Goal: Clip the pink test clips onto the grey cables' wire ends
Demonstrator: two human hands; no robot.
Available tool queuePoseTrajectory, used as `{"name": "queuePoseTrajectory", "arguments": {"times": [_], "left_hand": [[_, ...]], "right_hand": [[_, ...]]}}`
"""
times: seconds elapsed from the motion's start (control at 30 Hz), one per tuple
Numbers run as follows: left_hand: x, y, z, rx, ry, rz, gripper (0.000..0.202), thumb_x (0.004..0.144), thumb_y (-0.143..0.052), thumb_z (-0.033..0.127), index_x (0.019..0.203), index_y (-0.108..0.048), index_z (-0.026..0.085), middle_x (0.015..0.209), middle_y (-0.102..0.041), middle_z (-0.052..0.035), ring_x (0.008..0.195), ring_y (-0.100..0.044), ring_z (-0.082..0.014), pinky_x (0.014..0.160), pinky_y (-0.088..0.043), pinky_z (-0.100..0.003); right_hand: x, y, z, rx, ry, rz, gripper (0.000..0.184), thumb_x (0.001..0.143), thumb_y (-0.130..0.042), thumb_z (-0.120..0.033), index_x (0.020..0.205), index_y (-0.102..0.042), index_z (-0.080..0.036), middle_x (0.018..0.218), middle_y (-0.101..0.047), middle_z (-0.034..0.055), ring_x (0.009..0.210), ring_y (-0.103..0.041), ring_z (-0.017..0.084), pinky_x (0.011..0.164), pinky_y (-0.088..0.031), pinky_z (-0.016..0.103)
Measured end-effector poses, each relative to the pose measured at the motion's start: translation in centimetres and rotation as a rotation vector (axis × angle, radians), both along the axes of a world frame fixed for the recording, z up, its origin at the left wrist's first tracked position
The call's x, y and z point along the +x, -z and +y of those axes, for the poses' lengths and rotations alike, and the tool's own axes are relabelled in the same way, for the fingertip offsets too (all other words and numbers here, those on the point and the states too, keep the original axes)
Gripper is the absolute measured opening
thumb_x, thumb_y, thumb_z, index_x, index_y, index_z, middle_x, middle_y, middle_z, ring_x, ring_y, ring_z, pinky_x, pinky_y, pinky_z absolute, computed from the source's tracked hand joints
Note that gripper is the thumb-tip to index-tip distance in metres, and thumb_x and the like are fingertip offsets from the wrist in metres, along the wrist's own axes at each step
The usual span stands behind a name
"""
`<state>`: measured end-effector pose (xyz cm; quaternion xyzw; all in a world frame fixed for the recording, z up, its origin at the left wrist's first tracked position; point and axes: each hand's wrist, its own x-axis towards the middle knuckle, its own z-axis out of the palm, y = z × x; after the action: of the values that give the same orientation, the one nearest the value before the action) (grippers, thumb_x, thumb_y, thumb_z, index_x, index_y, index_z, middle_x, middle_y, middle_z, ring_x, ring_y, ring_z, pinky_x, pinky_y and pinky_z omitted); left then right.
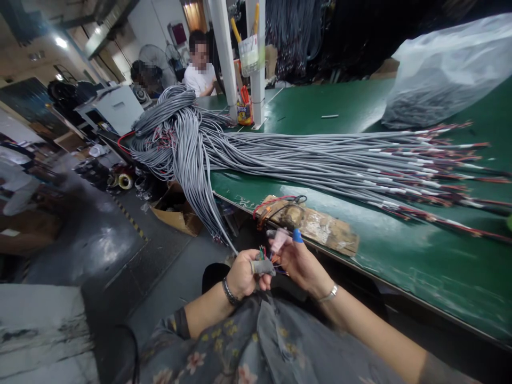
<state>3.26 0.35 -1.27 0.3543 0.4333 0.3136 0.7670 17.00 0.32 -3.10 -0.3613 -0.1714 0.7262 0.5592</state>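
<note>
My left hand [242, 274] is closed around the end of a grey cable [229, 240], with a grey covering on one finger. Thin coloured wires [262, 252] in green, red and other colours fan out from its grip. My right hand [303, 266] is beside these wires, with a blue covering [297, 236] on one fingertip and a pale wrap on another. Its fingers are smeared by motion, so whether they pinch a wire is unclear. The held cable runs up to a large bundle of grey cables [260, 152] lying along the green table [400, 282].
A worn wooden block [320, 229] with red and black leads lies at the table edge. A clear plastic bag [452, 69] stands at the back right. White posts [259, 80] rise behind the bundle. A cardboard box [176, 213] is below; a co-worker [199, 69] sits beyond.
</note>
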Motion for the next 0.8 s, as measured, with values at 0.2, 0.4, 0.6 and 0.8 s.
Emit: {"name": "queuePoseTrajectory", "arguments": {"times": [0.2, 0.4, 0.6, 0.8], "left_hand": [[0.3, -0.5, -1.1, 0.026, -0.113, -0.026, 0.037, 0.048, -0.078, 0.042, 0.051, -0.053, 0.015, 0.037, -0.053, -0.0010, 0.026, -0.044, -0.0091, 0.029, -0.030, -0.019], [0.7, -0.8, -0.7, 0.010, -0.169, -0.061, 0.036, 0.049, -0.077, 0.040, 0.052, -0.053, 0.014, 0.037, -0.053, 0.0008, 0.026, -0.041, -0.0071, 0.033, -0.036, -0.020], [0.9, -0.5, -0.4, -0.004, -0.156, -0.057, 0.036, 0.049, -0.077, 0.041, 0.053, -0.053, 0.014, 0.037, -0.053, 0.0013, 0.026, -0.041, -0.0072, 0.033, -0.036, -0.020], [1.0, -0.2, -0.4, -0.010, -0.150, -0.019, 0.037, 0.047, -0.077, 0.041, 0.053, -0.053, 0.014, 0.037, -0.052, 0.0005, 0.026, -0.041, -0.0075, 0.033, -0.037, -0.021]], "right_hand": [[0.1, -0.4, -0.4, 0.027, 0.044, -0.009, 0.038, 0.059, -0.079, -0.054, 0.074, -0.069, -0.021, 0.067, -0.060, 0.0002, 0.059, -0.050, 0.013, 0.056, -0.045, 0.025], [0.0, 0.1, -0.2, 0.068, 0.069, -0.058, 0.044, 0.062, -0.073, -0.062, 0.070, -0.069, -0.019, 0.061, -0.059, 0.0004, 0.056, -0.049, 0.013, 0.054, -0.044, 0.026], [0.0, 0.9, 0.6, 0.047, 0.050, -0.016, 0.045, 0.056, -0.077, -0.061, 0.074, -0.071, -0.020, 0.064, -0.063, 0.0008, 0.056, -0.051, 0.013, 0.055, -0.044, 0.027], [-0.2, 0.9, 0.7, 0.020, 0.056, 0.069, 0.039, 0.059, -0.079, -0.055, 0.076, -0.071, -0.021, 0.070, -0.066, -0.0007, 0.058, -0.054, 0.012, 0.063, -0.048, 0.027]]}}
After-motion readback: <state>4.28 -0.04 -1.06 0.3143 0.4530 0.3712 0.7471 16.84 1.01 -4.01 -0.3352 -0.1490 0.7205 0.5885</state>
